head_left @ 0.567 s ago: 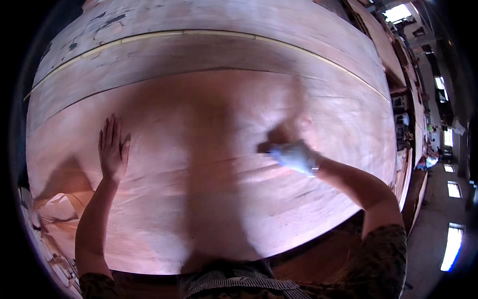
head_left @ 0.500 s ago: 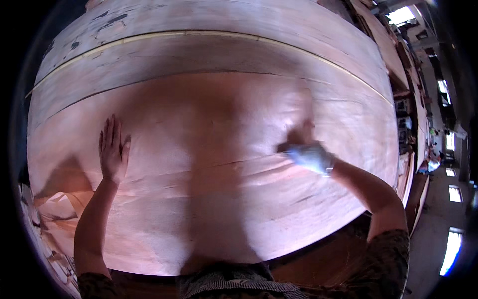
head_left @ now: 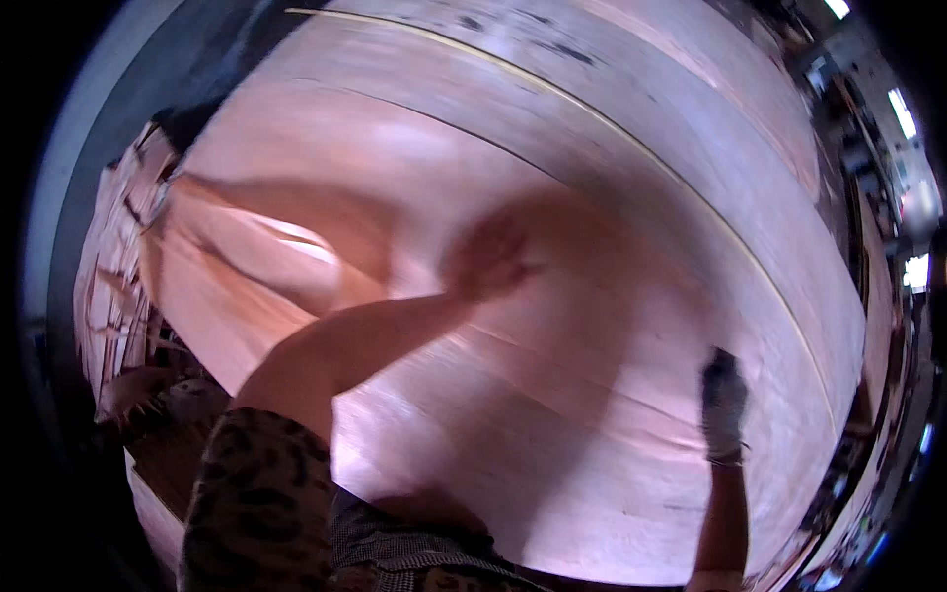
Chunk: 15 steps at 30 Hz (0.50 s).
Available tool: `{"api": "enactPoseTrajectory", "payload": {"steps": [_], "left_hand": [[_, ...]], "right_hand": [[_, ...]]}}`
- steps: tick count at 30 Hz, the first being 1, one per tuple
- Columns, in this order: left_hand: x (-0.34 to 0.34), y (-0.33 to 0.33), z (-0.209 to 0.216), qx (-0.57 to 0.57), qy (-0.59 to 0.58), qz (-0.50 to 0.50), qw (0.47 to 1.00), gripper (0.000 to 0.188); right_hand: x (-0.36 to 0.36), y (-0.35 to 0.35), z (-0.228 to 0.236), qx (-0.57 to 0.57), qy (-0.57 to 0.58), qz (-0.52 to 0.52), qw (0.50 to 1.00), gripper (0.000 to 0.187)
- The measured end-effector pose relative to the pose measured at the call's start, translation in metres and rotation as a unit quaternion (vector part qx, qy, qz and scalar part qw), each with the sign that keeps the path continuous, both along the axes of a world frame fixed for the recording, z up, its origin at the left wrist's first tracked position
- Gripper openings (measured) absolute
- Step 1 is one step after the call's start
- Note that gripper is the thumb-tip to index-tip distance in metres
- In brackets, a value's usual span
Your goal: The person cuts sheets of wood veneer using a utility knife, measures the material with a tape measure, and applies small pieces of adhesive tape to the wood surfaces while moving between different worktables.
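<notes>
A wide, thin sheet of pinkish wood veneer point(head_left: 552, 370) lies in front of me, creased along its middle. My left hand point(head_left: 493, 259), bare and blurred by motion, is over the upper middle of the sheet with fingers apart and nothing visible in it. At the left, the veneer's edge is raised in a curled fold point(head_left: 266, 257). My right hand point(head_left: 725, 405), in a greyish glove, is at the sheet's right part. The far end of that hand looks dark, and its fingers cannot be made out.
A long thin pale strip point(head_left: 592, 111) crosses the paler veneer beyond the sheet. Torn veneer scraps point(head_left: 113, 286) are heaped at the left. Wood stacks point(head_left: 873, 296) and bright windows point(head_left: 903, 113) show at the far right.
My view has turned and shifted left. My left hand has swung inward over the sheet. The left fold stands up larger. My right hand now points away from me at the right.
</notes>
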<state>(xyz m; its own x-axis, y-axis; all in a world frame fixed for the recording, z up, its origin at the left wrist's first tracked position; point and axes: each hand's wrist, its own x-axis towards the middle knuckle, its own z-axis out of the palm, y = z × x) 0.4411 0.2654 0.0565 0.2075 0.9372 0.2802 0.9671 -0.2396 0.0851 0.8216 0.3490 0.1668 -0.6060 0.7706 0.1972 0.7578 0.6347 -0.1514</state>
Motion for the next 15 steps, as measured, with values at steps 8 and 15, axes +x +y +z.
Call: {"api": "enactPoseTrajectory", "payload": {"steps": [8,15], "left_hand": [[-0.305,0.003,0.041,-0.048,-0.213,0.018,0.976,0.034],[-0.534,-0.124,-0.007,-0.021,-0.115,0.357,0.927,0.069]], "right_hand": [[-0.159,-0.035,-0.042,-0.166,-0.031,0.03,0.985,0.02],[-0.442,0.009,-0.016,-0.151,-0.098,0.157,0.971,0.027]]}}
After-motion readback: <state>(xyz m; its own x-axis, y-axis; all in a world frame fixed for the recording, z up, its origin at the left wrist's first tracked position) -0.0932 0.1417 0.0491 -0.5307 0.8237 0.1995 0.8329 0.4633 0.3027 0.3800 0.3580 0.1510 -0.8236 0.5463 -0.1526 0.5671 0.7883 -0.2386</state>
